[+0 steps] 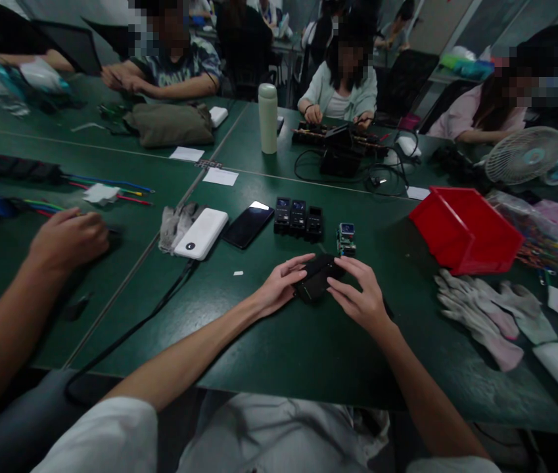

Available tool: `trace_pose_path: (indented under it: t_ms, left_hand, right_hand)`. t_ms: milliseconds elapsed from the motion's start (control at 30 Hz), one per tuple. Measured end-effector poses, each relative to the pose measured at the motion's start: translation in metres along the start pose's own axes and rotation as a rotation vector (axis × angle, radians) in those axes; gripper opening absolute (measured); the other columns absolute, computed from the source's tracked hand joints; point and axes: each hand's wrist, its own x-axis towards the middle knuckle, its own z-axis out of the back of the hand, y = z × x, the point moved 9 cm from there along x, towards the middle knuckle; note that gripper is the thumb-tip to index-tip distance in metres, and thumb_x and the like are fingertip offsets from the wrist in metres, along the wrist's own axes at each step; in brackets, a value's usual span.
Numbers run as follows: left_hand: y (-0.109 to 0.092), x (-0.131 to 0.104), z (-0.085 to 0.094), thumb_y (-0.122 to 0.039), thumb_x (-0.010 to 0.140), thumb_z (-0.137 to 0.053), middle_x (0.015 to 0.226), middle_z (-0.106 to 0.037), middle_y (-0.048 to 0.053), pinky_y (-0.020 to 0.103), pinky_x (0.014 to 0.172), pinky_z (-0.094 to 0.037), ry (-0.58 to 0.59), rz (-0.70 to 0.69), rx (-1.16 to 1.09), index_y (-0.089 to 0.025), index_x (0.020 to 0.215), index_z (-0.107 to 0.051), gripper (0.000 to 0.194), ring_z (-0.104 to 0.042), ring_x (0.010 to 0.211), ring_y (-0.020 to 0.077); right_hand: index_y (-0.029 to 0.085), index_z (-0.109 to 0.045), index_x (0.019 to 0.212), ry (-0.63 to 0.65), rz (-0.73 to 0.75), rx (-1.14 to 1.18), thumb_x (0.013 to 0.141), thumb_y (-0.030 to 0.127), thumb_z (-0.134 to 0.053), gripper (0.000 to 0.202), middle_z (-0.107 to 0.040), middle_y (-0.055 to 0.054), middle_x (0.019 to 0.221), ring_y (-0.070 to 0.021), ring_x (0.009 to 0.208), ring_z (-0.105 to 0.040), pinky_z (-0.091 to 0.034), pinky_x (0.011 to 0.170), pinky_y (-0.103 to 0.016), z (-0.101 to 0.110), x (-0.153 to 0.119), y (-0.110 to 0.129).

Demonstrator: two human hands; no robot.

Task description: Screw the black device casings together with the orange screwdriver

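Observation:
Both my hands hold a dark black piece [314,281] just over the green table, near its front edge. My left hand [281,286] grips its left side, with the thumb on top. On the right side, the fingers of my right hand [357,292] pinch its edge. Just beyond it lies a small green circuit board [346,240] with a square part on top. Several small black modules with little screens [298,219] stand in a row behind. A black phone [248,225] and a white power bank [202,234] with a black cable lie to their left.
A red bin [466,230] and grey work gloves [486,315] are on the right. A pale green bottle [267,118] stands farther back. At left, a co-worker's hand [69,240] is near coloured wires. People sit across the table [239,341], behind a black device with cables [340,154].

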Motion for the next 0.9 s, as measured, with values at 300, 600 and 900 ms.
trace_pose_path:
  t_ms: [300,600,900]
  left_hand:
    - [0.013,-0.003,-0.004,-0.011,0.070,-0.074,0.125,-0.062,0.007,0.028,0.090,-0.051,0.032,0.058,-0.064,-0.025,0.129,-0.052,0.065,-0.064,0.102,0.0167]
    - [0.015,-0.009,-0.015,-0.023,0.075,-0.073,0.117,-0.062,0.008,0.036,0.081,-0.056,0.075,0.071,0.013,-0.030,0.136,-0.041,0.069,-0.069,0.092,0.0226]
    - [0.009,-0.007,-0.011,-0.028,0.072,-0.076,0.117,-0.060,0.008,0.039,0.082,-0.055,0.012,0.000,0.087,-0.027,0.128,-0.045,0.064,-0.070,0.085,0.0197]
  right_hand:
    - [0.026,-0.062,0.112,-0.086,-0.170,0.216,0.086,0.014,-0.057,0.029,-0.051,-0.010,0.138,-0.0280,0.125,-0.050,-0.054,0.091,-0.049,-0.015,-0.002,-0.005]
    - [0.023,-0.044,0.135,0.057,-0.154,0.273,0.074,0.050,-0.072,0.072,-0.043,-0.016,0.144,-0.0339,0.134,-0.041,-0.036,0.107,-0.057,-0.029,-0.001,0.001]
    - [0.024,-0.040,0.138,0.089,-0.142,0.268,0.072,0.044,-0.076,0.078,-0.039,-0.017,0.148,-0.0322,0.137,-0.038,-0.035,0.109,-0.056,-0.035,-0.002,0.002]
